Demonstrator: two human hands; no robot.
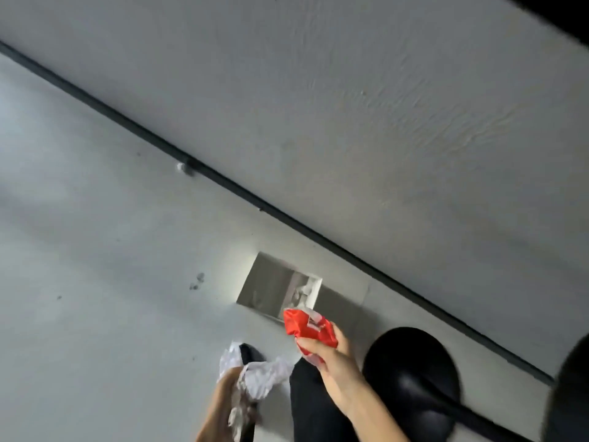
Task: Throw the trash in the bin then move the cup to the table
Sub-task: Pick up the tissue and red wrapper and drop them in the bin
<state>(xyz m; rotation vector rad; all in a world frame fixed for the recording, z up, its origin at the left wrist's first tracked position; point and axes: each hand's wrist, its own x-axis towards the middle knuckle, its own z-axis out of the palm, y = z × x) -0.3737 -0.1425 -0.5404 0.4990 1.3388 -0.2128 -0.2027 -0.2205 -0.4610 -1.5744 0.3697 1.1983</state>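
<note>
Trash in both hands: right hand (331, 362) grip clamped on crumpled red plastic wrapper (310, 327), left hand (229, 397) grip clamped on wadded white paper (264, 378). Both look light, soft, crushable; pinch anywhere. Bin and cup not in view.

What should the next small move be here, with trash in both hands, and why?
Probably carry the red wrapper in the right hand forward over the square opening set in the floor by the wall, if that is the bin, and let go. The left hand holds crumpled white paper lower down, so it would likely follow. No cup is in view yet.
</note>
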